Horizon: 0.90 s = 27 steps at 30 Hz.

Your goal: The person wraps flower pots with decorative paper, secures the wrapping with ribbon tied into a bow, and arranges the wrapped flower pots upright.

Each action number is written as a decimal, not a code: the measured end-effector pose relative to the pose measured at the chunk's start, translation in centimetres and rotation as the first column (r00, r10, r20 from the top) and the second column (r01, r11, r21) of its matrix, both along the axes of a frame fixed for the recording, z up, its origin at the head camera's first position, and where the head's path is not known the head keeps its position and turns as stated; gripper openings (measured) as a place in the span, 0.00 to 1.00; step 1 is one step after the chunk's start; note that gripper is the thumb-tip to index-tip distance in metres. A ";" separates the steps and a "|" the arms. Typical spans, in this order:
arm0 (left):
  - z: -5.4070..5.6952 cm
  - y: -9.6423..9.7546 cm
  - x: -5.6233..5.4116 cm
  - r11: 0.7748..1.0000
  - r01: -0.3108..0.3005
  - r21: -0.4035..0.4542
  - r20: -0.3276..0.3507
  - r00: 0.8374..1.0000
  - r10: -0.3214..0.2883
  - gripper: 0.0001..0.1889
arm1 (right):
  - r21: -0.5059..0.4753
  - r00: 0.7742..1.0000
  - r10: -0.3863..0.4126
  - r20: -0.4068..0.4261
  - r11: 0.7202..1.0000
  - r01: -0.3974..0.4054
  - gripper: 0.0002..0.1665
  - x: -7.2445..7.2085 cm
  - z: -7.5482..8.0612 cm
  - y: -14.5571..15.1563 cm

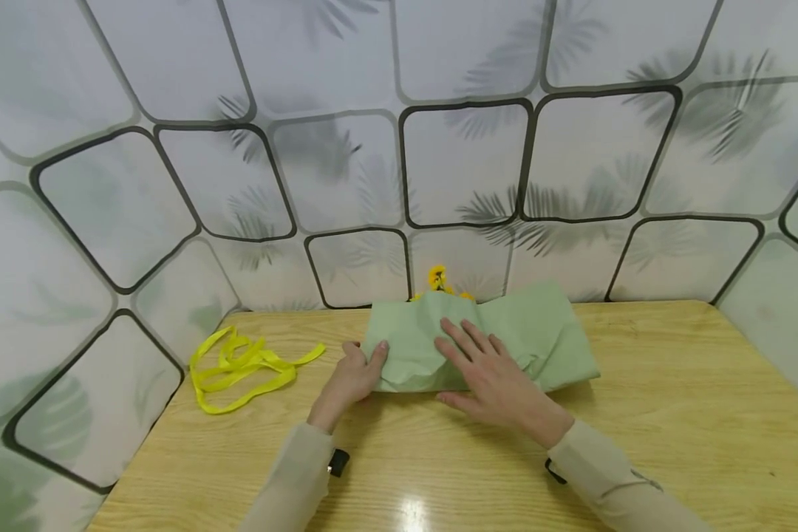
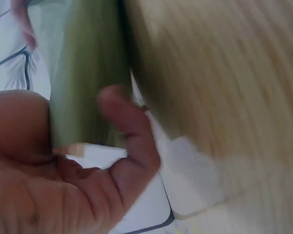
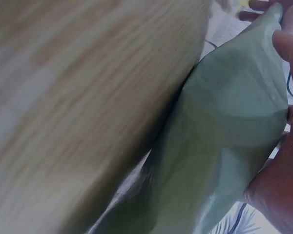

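Observation:
A sheet of pale green wrapping paper [image 1: 532, 318], folded over and creased, lies near the table's back edge. Yellow flowers [image 1: 437, 278] poke out behind its far edge; the rest of them is hidden by the paper. At the paper's left end my left hand [image 1: 355, 375] pinches its edge, thumb on top. In the left wrist view the fingers curl around the end of the green wrapping paper [image 2: 88, 73]. My right hand [image 1: 495, 377] rests on the middle of the paper with fingers spread. The right wrist view has the green wrapping paper [image 3: 224, 117] beneath that hand.
A loose tangle of yellow ribbon [image 1: 239, 369] lies on the left side of the wooden table [image 1: 672, 414]. Patterned fabric walls [image 1: 465, 162] rise behind the table and at both sides.

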<state>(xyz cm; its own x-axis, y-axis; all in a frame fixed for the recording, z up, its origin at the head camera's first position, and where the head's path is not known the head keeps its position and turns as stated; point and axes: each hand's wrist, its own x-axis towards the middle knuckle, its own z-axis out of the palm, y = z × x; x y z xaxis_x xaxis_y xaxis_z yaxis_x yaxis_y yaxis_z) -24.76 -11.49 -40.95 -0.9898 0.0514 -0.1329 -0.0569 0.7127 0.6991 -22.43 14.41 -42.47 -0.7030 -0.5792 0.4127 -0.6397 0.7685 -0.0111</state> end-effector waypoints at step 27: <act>-0.1 2.1 0.0 0.852 -0.141 0.504 0.003 0.987 0.162 0.28 | 0.015 0.998 0.030 -0.058 0.999 -0.029 0.21 -1.5 0.0 -1.1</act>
